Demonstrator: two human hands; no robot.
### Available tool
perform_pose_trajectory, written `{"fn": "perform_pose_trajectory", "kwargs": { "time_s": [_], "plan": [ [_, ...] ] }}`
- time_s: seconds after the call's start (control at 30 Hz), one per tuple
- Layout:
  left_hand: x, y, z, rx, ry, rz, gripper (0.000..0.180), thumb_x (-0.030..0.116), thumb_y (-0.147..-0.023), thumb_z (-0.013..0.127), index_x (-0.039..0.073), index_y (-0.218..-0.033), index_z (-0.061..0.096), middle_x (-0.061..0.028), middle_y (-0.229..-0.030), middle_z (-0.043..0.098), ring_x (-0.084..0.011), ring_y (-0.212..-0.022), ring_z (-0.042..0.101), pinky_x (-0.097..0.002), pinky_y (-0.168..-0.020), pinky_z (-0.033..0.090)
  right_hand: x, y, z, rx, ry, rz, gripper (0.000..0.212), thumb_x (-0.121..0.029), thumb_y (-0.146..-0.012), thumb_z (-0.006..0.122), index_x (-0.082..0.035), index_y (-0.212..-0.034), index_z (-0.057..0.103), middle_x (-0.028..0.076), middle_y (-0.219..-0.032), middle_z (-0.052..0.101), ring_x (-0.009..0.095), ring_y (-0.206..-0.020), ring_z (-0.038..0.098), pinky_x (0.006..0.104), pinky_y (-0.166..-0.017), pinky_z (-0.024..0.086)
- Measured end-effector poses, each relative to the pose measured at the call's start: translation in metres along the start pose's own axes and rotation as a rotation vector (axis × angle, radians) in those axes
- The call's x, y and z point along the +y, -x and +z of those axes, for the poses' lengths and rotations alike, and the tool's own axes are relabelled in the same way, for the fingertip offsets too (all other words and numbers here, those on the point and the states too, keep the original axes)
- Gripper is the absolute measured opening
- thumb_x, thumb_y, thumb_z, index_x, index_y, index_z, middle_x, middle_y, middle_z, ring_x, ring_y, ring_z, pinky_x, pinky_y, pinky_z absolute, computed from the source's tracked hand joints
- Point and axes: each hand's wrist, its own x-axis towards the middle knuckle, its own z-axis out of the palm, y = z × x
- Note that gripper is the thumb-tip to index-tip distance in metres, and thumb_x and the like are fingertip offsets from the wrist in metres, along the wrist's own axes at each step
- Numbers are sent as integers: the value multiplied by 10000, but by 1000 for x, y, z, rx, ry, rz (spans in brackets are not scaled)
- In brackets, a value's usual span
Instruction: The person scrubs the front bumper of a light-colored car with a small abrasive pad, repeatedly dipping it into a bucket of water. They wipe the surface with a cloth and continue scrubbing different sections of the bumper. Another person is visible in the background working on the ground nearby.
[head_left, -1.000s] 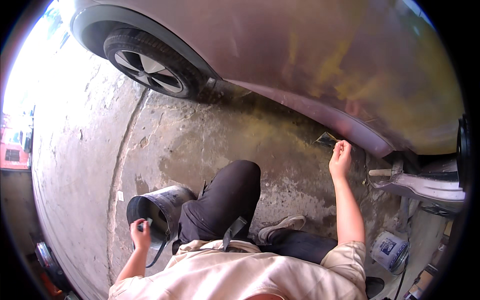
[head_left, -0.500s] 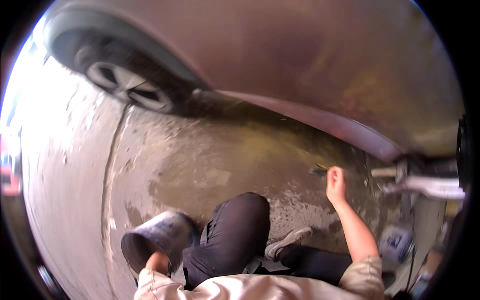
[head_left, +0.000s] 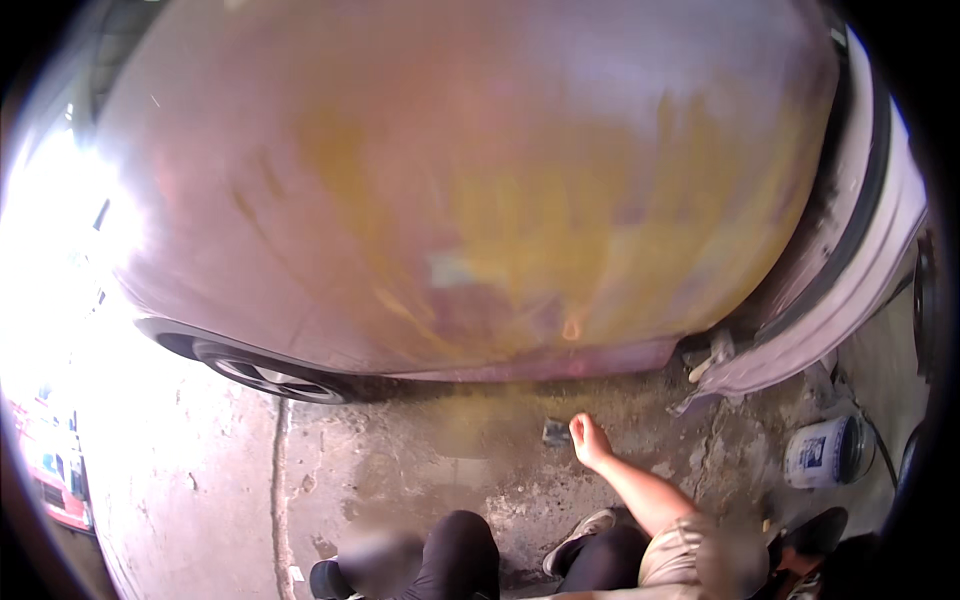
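My right hand [head_left: 588, 437] is closed in front of the car's lower edge, its fingers curled in. A small dark flat piece [head_left: 555, 432] shows right beside the fingers; whether they grip it I cannot tell. Past the hand rises the car's pinkish body panel [head_left: 560, 220], smeared with yellow-brown patches over its middle and right. My left hand is out of sight. At the lower edge, left of my knee [head_left: 460, 545], a blurred grey bucket [head_left: 382, 562] shows in part.
The car's wheel [head_left: 275, 378] stands at the left, and a pale bumper [head_left: 810, 345] juts out at the right. A white bucket [head_left: 825, 453] lies beyond it on the stained concrete floor [head_left: 400, 450]. A long crack [head_left: 280, 480] runs across the floor.
The view has tilted up, so more of the panel shows and the floor sits lower. My left hand, earlier at the grey bucket's mouth, has left the picture. My right hand stays closed.
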Motion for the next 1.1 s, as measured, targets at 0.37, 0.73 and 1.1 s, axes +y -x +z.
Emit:
{"fn": "perform_pose_trajectory", "kwargs": {
  "time_s": [0.37,0.73,1.1],
  "plan": [
    [147,173,-461,426,-533,623,670,37,-724,758,79,-1357,542,-210,-1347,544,-428,-1214,538,-539,-1048,442,21,258,-133,294,83,562,143,-143,-1027,543,-20,-1100,545,203,-1009,672,368,-964,685,461,-821,529],
    [522,84,-446,1208,-1234,1832,369,219,-731,734,322,-1082,689,-12,-1193,593,-214,-1100,572,-465,-927,477,-83,480,-160,372,45,961,256,-236,-1058,504,5,-1140,523,255,-1079,670,410,-1027,670,479,-859,527],
    [656,121,-308,1196,-1210,1908,197,257,-742,669,248,-938,653,39,-972,619,-169,-925,596,-408,-848,433,-58,575,-111,555,-337,1080,344,-299,-1058,509,1,-1226,491,249,-1181,643,381,-1094,657,435,-888,535]
  ]
}}
